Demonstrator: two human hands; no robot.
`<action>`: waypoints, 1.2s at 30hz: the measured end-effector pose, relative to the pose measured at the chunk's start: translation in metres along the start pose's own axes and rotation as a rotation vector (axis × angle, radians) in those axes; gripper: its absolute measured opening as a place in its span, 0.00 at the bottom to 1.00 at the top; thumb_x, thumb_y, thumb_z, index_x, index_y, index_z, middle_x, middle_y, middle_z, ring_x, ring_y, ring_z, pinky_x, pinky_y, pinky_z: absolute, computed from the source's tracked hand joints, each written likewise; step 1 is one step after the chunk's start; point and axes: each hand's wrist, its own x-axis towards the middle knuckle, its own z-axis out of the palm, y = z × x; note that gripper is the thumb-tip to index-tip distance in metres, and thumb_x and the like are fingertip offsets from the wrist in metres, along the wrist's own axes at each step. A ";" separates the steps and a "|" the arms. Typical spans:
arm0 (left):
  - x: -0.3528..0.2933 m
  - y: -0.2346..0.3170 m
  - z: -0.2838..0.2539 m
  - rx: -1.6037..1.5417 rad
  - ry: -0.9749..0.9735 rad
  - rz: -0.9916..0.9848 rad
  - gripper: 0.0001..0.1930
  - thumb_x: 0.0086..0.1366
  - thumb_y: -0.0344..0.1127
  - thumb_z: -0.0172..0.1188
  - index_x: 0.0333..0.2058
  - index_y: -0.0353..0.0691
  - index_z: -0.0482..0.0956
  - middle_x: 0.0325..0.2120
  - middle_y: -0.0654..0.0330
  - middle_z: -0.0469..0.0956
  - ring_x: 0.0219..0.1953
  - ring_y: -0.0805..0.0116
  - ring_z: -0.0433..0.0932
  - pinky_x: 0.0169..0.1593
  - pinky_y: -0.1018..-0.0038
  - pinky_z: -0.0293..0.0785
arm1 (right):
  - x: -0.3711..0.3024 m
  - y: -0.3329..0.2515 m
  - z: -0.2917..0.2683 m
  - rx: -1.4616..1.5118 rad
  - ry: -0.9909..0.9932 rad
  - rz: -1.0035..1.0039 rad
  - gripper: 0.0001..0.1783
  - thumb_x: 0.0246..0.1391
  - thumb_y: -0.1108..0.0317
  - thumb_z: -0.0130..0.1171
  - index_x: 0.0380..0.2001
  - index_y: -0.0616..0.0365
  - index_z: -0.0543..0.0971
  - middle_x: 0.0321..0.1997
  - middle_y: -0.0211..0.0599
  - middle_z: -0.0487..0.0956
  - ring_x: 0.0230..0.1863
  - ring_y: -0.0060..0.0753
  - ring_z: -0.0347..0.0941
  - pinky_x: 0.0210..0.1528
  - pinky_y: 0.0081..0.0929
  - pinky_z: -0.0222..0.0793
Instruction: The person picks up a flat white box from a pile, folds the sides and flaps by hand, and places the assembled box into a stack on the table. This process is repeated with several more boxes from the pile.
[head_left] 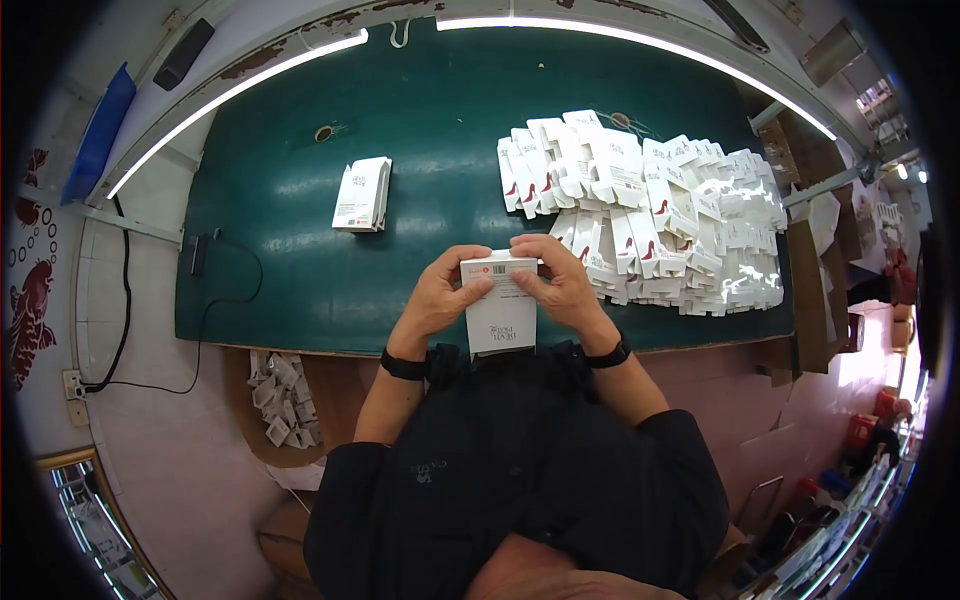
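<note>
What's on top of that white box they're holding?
Thumbs of the left hand and right hand rest on the white box, beside dark printing. Whatever the thumbs cover is hidden.

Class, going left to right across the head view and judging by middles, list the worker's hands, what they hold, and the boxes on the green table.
Small stack of white boxes → left hand → held white box → right hand → large pile of white boxes

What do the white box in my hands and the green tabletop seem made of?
The white box in your left hand and right hand looks like smooth printed card: flat faces, crisp edges. The green tabletop seems sheeted in smooth vinyl or rubber, judging by its soft highlights, though painted board is possible.
</note>
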 end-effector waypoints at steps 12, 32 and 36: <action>0.003 -0.007 -0.003 -0.049 -0.017 0.016 0.17 0.64 0.30 0.69 0.49 0.37 0.76 0.46 0.63 0.78 0.47 0.74 0.78 0.50 0.74 0.78 | 0.002 0.002 -0.006 -0.053 -0.083 0.043 0.13 0.62 0.67 0.64 0.47 0.60 0.78 0.57 0.42 0.75 0.50 0.32 0.77 0.48 0.29 0.78; 0.006 -0.003 0.003 -0.137 0.161 0.177 0.23 0.63 0.34 0.71 0.54 0.40 0.72 0.46 0.63 0.77 0.47 0.75 0.76 0.52 0.74 0.76 | -0.002 -0.004 0.005 0.143 -0.117 0.252 0.44 0.59 0.66 0.67 0.73 0.61 0.56 0.58 0.48 0.76 0.52 0.36 0.78 0.51 0.32 0.78; 0.003 -0.005 -0.005 -0.092 0.156 0.116 0.24 0.66 0.37 0.69 0.57 0.39 0.72 0.47 0.62 0.77 0.48 0.74 0.76 0.53 0.75 0.75 | -0.001 0.001 0.007 0.126 -0.123 0.235 0.42 0.61 0.66 0.65 0.72 0.62 0.57 0.57 0.48 0.78 0.51 0.35 0.79 0.52 0.31 0.76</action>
